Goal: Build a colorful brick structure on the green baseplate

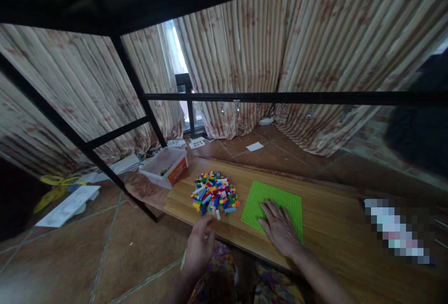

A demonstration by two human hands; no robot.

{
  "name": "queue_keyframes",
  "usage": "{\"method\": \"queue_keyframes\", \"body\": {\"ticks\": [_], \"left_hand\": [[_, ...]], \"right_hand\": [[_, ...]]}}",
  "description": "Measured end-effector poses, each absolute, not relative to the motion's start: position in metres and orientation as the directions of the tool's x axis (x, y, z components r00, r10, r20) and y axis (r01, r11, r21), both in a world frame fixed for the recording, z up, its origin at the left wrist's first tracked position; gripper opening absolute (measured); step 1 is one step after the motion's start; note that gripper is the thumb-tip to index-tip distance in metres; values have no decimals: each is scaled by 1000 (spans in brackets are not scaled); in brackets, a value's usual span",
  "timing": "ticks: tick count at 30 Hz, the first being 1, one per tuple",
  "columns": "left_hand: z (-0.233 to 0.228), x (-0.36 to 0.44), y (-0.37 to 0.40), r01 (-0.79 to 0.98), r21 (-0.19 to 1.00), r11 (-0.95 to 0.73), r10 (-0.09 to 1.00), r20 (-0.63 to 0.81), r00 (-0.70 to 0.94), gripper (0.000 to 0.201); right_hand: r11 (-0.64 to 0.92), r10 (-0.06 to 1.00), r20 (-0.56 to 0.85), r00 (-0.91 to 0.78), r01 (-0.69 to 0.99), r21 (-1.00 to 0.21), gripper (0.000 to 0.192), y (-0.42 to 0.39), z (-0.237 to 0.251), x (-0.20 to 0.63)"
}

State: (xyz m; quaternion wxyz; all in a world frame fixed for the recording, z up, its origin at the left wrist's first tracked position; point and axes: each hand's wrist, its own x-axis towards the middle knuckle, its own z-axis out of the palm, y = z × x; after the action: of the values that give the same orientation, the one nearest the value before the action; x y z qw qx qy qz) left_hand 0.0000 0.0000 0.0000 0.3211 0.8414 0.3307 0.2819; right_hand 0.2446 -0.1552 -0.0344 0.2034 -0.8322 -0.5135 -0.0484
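Note:
A loose heap of small building bricks (216,191) in many colours lies on the low wooden table. My left hand (200,247) hovers at the table's front edge just below the heap, fingers loosely bent, thumb apart; I see nothing held in it. A white brick (218,214) at the heap's near edge is closest to those fingers. To the right of the heap lies a bright green studded baseplate (257,196), with no bricks seen on it. My right hand (279,227) rests flat on the baseplate with its fingers spread, covering part of its near right side.
A clear plastic box (159,166) with an orange label stands at the table's left end, a few small pieces inside. Black metal frame bars (294,98) cross behind and left. A pixelated object (395,231) lies at right. Curtains (238,61) hang behind.

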Motion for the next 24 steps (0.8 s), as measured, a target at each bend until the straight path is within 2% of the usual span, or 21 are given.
{"method": "queue_keyframes", "body": {"ticks": [4, 10, 14, 19, 24], "left_hand": [[-4, 4, 33, 428, 670, -607, 769, 358, 530, 37], [-6, 22, 76, 487, 635, -600, 795, 406, 451, 43], [-17, 26, 85, 477, 657, -583, 806, 396, 440, 46], [-26, 20, 83, 433, 697, -572, 811, 398, 430, 52], [-23, 17, 80, 425, 707, -565, 811, 382, 443, 53]], "right_hand": [[-296, 905, 233, 356, 920, -256, 50, -183, -45, 266], [-296, 922, 155, 356, 903, -312, 48, -212, -36, 294], [-309, 884, 224, 410, 873, -378, 39, -190, -25, 282], [-198, 873, 309, 378, 852, -484, 36, -129, -12, 234], [-154, 853, 356, 381, 836, -527, 32, -89, -20, 197]]}}
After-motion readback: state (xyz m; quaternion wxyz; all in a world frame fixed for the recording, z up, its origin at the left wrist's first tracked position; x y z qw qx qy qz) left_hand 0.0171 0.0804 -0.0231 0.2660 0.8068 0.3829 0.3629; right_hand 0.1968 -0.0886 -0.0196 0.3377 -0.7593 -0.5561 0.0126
